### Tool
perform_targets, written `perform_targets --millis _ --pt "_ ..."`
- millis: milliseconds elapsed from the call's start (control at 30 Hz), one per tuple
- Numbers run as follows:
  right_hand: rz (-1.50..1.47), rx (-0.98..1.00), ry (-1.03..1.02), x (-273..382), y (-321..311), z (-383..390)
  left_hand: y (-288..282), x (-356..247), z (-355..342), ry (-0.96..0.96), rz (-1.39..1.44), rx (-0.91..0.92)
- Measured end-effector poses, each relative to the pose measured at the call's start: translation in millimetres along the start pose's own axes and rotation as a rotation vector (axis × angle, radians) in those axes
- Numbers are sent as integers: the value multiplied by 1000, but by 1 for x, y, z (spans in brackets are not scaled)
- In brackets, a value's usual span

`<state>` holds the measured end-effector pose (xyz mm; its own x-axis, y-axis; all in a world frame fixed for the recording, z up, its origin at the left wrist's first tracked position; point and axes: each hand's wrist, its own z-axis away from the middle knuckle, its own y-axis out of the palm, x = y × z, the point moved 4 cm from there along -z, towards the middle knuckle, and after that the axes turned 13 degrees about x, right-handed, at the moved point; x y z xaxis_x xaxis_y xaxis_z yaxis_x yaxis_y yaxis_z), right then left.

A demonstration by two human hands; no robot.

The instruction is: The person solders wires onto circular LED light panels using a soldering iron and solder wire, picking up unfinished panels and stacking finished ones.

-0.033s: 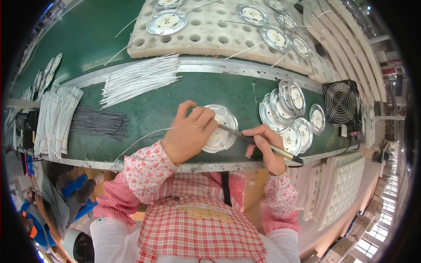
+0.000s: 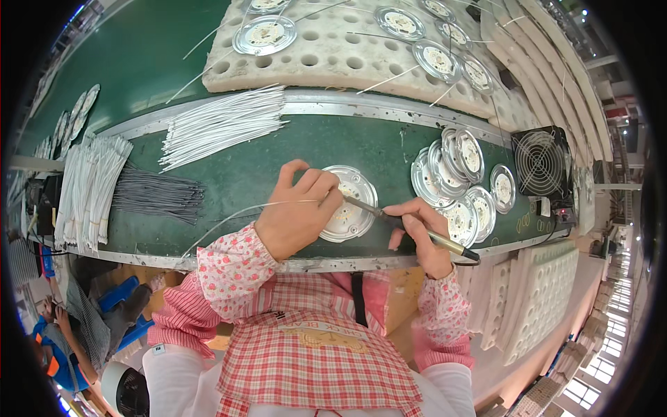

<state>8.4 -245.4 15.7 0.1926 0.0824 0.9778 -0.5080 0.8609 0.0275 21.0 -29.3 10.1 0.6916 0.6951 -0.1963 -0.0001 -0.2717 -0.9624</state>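
A round silver LED lamp board (image 2: pixel 358 183) lies flat near the bench's front edge, partly covered by my left hand (image 2: pixel 297 212). That hand is closed, pinching a thin white wire (image 2: pixel 240 212) whose loose end trails left to the edge. In my right hand (image 2: pixel 425 233) is a soldering iron (image 2: pixel 445 240), gripped like a pen and slanting up to the left. Its tip reaches over the board beside my left fingertips. My fingers hide the exact spot where tip, wire and board meet.
To the left lie bundles of white wires (image 2: pixel 219 127) and dark wires (image 2: pixel 156 193). Several more lamp boards (image 2: pixel 458 158) are piled at the right, near a black fan (image 2: pixel 540 164). Behind a metal rail, a perforated foam slab (image 2: pixel 313 45) bears wired boards.
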Motion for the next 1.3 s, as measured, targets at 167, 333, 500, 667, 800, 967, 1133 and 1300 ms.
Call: perform_targets --millis 167,333,500,667,800,967,1133,1300 --pt "-4 -44 26 -6 6 9 -2 8 19 -17 91 -2" --pt "-58 -96 64 0 18 13 -3 7 23 28 25 76" --pt "338 -147 -91 5 24 0 -7 7 22 35 30 69" --pt "920 -132 -229 2 57 -31 -14 12 16 21 144 52" --pt "1030 -231 -214 3 64 6 -15 76 2 -302 423 -170" --pt "1206 -189 -129 -11 74 54 -20 125 -7 -351 137 -226" --pt "990 -275 -226 6 52 56 -37 132 -2 -323 313 -315" --pt "637 -443 -146 18 40 24 -56 118 -2 -319 467 -398"
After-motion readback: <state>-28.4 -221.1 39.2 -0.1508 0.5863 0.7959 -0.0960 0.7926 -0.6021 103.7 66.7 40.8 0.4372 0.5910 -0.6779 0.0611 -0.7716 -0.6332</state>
